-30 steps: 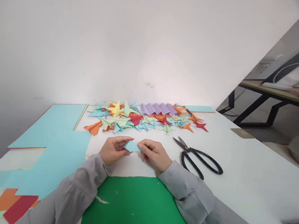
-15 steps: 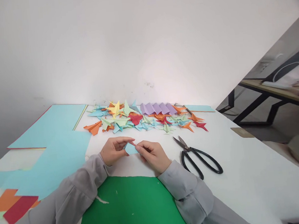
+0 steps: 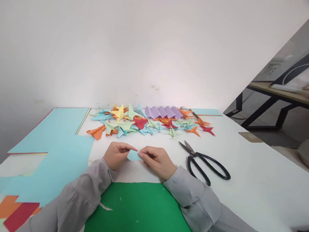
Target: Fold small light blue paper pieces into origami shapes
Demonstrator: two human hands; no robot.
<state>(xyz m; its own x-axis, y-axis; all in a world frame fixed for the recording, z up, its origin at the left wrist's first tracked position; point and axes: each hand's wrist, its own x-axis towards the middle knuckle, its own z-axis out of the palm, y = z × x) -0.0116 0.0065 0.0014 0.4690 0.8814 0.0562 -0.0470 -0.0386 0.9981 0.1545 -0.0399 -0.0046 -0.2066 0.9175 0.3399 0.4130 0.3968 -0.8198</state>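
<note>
Since a moment ago the small blue paper piece [image 3: 133,155] has sunk a little lower between the hands, and its top corner now looks folded down, so less of it shows.

Both hands pinch it just above the white bench [image 3: 259,179]. The left hand [image 3: 116,154] grips its left edge, thumb and forefinger closed narrow on the paper. The right hand [image 3: 156,160] pinches the right edge the same way, fingers curled under. The piece lies directly between the two hands, its long axis running roughly left to right, and each hand is equally near it. Grey sleeves cover both forearms.

Nearer the person, under the wrists, lies a green sheet [image 3: 137,219]. To the right of the right hand, near but apart, black scissors [image 3: 204,161] lie closed, blades pointing away. Further back, a heap of folded paper shapes [image 3: 149,123] in many colours spreads across the bench, with a pleated purple strip [image 3: 163,112] among them. Large light blue sheets [image 3: 59,147] cover the left side, with orange and red scraps [image 3: 15,213] at the near left corner. Nothing lies between the hands and the paper.
</note>
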